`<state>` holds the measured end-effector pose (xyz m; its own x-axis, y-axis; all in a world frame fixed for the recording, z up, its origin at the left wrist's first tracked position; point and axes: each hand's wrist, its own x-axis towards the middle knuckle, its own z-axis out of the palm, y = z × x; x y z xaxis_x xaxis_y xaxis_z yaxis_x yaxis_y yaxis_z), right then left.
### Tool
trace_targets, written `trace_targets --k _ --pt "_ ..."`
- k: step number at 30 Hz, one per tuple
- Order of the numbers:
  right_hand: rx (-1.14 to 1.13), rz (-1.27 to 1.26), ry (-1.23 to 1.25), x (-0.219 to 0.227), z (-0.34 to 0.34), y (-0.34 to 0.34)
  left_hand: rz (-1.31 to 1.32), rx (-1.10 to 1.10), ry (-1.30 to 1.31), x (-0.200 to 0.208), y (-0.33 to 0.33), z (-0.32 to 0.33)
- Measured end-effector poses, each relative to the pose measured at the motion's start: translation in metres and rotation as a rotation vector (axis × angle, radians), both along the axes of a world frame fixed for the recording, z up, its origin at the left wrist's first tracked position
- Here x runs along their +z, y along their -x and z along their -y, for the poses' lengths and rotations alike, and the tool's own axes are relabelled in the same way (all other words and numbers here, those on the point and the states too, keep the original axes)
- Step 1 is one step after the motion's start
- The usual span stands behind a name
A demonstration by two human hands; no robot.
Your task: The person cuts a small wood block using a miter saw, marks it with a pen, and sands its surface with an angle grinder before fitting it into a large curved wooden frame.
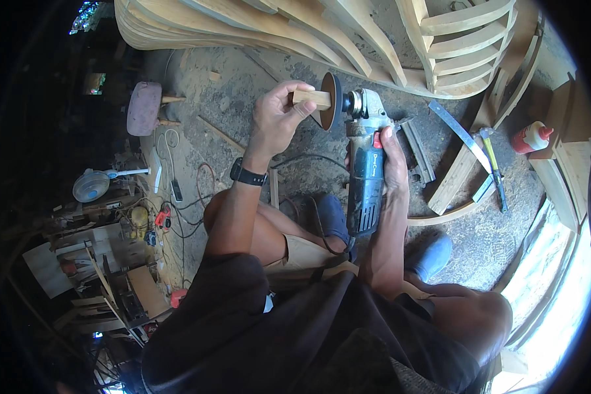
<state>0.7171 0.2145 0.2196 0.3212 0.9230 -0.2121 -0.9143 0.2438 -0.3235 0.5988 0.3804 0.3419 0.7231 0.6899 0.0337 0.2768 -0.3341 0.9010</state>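
Observation:
My left hand [277, 117] pinches a small wooden block [313, 98] between thumb and fingers, a dark watch on that wrist. The block's right end meets the face of a round sanding disc [330, 102], or lies right in front of it; I cannot tell whether they touch. That disc is mounted on a teal angle grinder [366, 174] with a silver head and a red switch. Wrapped round the grinder's body, my right hand [394, 161] has its thumb beside the switch. The grinder stands upright in view, its head toward the far side.
Curved wooden ribs [295, 29] of a large frame span the far side. At right lie a metal square [463, 134], a hammer [492, 167], planks and a red-and-white bottle [533, 138]. A stool [144, 108], a fan [92, 186] and cables are at left.

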Motion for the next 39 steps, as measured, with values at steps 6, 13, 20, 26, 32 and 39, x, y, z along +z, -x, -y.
trace_targets --k 6,13,20,26,32,39 --pt "0.004 0.009 -0.02 -0.003 0.0 -0.002 0.065 -0.027 0.048 0.0 -0.002 0.001" --pt "0.017 0.1 -0.006 -0.001 0.001 -0.001 -0.005 -0.021 -0.009 0.0 0.002 0.001" --pt "0.023 0.146 0.015 -0.003 0.001 -0.001 0.029 -0.013 -0.023 0.0 0.0 0.005" --pt "0.017 0.157 -0.024 -0.001 -0.001 0.0 0.009 -0.016 -0.035 0.005 0.004 0.002" --pt "0.021 0.039 -0.007 0.006 -0.001 0.001 0.017 -0.039 -0.04 0.003 0.006 0.003" --pt "0.018 0.036 0.014 0.005 0.001 0.0 -0.005 -0.035 -0.032 -0.001 0.007 0.004"
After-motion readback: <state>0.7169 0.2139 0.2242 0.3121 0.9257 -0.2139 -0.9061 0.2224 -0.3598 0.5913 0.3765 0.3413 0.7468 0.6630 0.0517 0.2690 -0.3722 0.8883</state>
